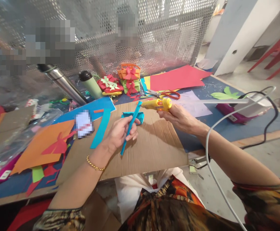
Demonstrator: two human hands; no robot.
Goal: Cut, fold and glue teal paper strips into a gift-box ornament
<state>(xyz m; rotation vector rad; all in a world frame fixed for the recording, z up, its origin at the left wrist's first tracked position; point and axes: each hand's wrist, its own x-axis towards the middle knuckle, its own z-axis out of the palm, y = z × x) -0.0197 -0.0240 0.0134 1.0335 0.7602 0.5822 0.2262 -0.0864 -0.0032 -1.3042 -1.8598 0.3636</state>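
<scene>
My left hand (124,131) pinches a narrow blue paper strip (131,126) that slants up and away from me. In my right hand (176,115) is a yellow glue gun (156,104), its nozzle at the upper end of the strip. A long translucent glue stick (209,101) sticks out behind the gun. Just beyond my left fingers lies a folded blue paper piece (140,118), partly hidden by the hand. A wider curved blue paper strip (102,128) rests to the left on the brown cardboard (159,144).
Red-handled scissors (171,94) and red paper sheets (178,78) lie behind. Small paper baskets (130,73) stand beside a green bottle (90,84) and a steel flask (63,83). Orange paper (43,144) is at left. A white cable (208,154) loops past my right forearm.
</scene>
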